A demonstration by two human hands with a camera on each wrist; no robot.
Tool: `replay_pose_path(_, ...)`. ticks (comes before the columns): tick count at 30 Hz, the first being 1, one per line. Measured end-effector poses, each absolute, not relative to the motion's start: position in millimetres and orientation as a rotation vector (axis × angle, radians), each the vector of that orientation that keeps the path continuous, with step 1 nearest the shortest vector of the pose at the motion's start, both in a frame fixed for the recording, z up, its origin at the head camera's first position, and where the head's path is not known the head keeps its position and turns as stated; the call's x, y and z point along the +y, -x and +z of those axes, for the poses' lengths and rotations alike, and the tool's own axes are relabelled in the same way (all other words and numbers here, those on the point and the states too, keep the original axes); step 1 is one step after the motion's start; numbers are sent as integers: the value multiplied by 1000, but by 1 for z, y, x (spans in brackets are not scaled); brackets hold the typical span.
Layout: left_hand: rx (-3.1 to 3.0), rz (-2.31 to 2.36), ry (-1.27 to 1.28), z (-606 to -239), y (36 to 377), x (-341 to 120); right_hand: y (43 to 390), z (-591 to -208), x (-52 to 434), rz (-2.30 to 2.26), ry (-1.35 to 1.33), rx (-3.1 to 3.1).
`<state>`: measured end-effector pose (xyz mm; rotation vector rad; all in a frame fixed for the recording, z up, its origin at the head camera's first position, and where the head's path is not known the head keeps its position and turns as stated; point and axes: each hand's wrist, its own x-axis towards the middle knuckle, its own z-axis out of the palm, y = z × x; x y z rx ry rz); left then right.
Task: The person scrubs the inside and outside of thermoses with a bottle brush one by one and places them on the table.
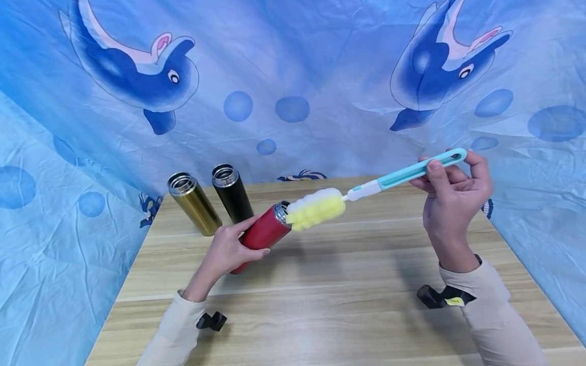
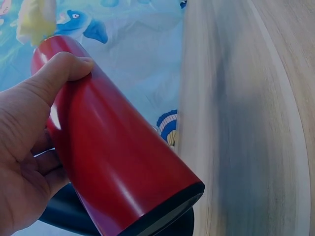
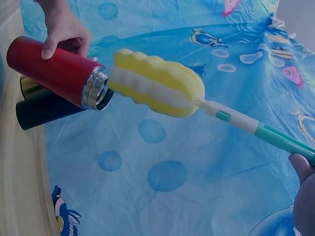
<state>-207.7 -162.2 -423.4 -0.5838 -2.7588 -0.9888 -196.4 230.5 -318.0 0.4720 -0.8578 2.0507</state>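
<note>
My left hand [image 1: 231, 247] grips a red thermos bottle [image 1: 264, 230] round its body, tilted with its open steel mouth toward the right. In my right hand [image 1: 450, 203], a bottle brush [image 1: 396, 175] is pinched by its turquoise handle near the looped end. The brush's yellow and white sponge head [image 3: 155, 86] points at the bottle, its tip right at the mouth; most of the sponge shows outside. In the left wrist view, the thumb lies across the red bottle [image 2: 113, 142], and its dark base faces the camera.
A gold thermos bottle [image 1: 194, 206] and a black one [image 1: 233, 195] stand lidless on the wooden table [image 1: 320, 305], behind and left of the red bottle. Blue cloth [image 1: 293, 61] with printed dolphins hangs behind the table and along both sides.
</note>
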Motion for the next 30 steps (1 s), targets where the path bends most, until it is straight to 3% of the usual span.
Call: replay_pose_path(30, -2684, -854, 748, -424, 206, -156, 200, -337, 215, 2122, -560, -999)
